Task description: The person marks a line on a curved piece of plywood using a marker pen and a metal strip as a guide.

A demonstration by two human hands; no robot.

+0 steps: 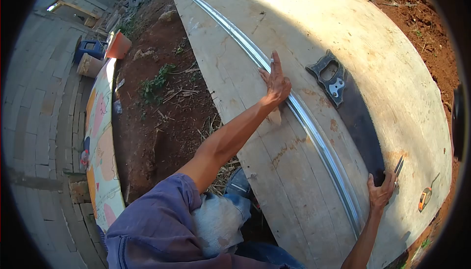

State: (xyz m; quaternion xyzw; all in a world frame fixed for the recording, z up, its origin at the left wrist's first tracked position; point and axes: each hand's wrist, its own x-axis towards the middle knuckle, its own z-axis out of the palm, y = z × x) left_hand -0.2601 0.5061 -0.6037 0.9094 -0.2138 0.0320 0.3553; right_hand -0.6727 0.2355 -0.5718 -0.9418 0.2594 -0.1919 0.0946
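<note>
Pressing metal rail (316, 139), laid 11-to-5 o'clock on plywood (417, 92), with flat open left hand (274, 83). Gripping pencil (398, 165) in right hand (381, 194) at saw (358, 117) tip.

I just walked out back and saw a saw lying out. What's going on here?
A person leans over a big wooden board. Their left hand presses flat on a long metal strip that runs down the board. Their right hand holds what looks like a pencil by the tip of a handsaw, which lies on the board beside the strip. A tape measure lies by the board's right edge.
</note>
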